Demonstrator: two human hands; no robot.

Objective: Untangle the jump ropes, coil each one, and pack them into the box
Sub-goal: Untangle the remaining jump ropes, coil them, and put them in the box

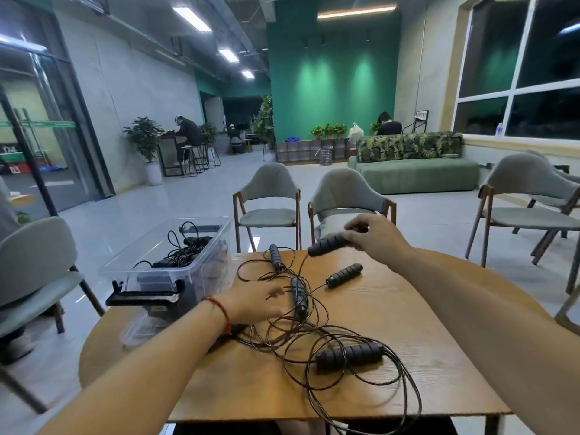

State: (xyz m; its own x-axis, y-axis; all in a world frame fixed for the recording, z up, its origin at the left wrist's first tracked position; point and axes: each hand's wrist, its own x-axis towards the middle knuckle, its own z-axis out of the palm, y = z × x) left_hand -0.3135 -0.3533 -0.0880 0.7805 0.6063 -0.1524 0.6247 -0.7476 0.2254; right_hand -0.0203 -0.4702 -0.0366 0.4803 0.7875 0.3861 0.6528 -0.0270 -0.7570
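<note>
In the head view, the right hand (373, 238) grips one black handle (328, 246), held above the wooden table (423, 324). Its cord trails down into the tangle of jump ropes (301, 328) mid-table. The left hand (257, 304) lies over the tangle's left edge, too blurred to tell whether it pinches a cord. The clear box (207, 246) stands at the table's left with dark cords inside. The step looks like untangling; next, the lifted rope likely needs drawing free while the rest is pinned.

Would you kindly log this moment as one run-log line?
right hand holds handle | left hand over tangled ropes | box contains rope
</note>
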